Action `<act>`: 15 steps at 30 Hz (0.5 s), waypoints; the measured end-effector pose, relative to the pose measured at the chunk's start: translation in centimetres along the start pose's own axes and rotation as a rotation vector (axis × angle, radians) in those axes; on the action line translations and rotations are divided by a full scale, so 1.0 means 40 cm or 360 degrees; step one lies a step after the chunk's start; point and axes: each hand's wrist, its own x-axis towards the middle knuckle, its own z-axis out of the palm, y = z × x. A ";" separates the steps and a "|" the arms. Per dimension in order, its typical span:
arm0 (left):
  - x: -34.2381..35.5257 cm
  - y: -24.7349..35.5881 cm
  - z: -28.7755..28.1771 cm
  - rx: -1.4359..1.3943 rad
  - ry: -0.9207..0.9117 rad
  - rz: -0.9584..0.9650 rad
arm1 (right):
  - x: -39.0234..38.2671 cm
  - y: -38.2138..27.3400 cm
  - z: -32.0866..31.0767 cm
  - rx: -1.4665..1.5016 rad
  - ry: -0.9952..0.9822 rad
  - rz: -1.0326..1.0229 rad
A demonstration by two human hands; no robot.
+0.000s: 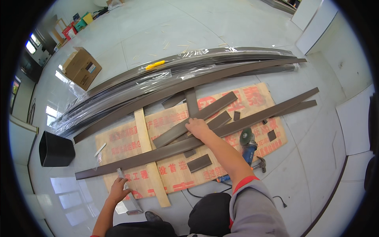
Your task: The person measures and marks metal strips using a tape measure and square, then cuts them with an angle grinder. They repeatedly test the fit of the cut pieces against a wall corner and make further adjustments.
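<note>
My left hand (118,190) grips a silver metal square (134,204). The tip of its blade touches the near edge of a long brown trim strip (173,149), close to that strip's left end. Beyond the long strip, my right hand (197,128) has its fingers closed at the edge of a shorter brown strip (215,103). The fingertips are partly hidden. Both strips lie over a printed wooden board (114,156) on the floor, and a pale wooden batten (144,130) passes beneath the long one.
An angle grinder (248,150) and a hammer (261,164) lie right of my knees, with a black cord (197,195) nearby. Small brown offcuts (199,163) dot the board. Plastic-wrapped strips (158,81) carrying a yellow utility knife (155,65), a cardboard box (82,69) and a black bin (57,149) stand around it.
</note>
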 end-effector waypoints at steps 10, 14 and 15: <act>0.064 0.035 0.028 0.0164 -0.0103 0.0158 | -0.172 0.181 -0.238 0.0571 0.0941 0.0825; 0.149 0.116 0.012 0.0364 -0.0193 0.0311 | -0.481 0.399 -0.223 0.1018 0.1441 0.1614; 0.184 0.145 0.000 0.0446 -0.0200 0.0376 | -0.573 0.468 -0.200 0.1243 0.1595 0.1821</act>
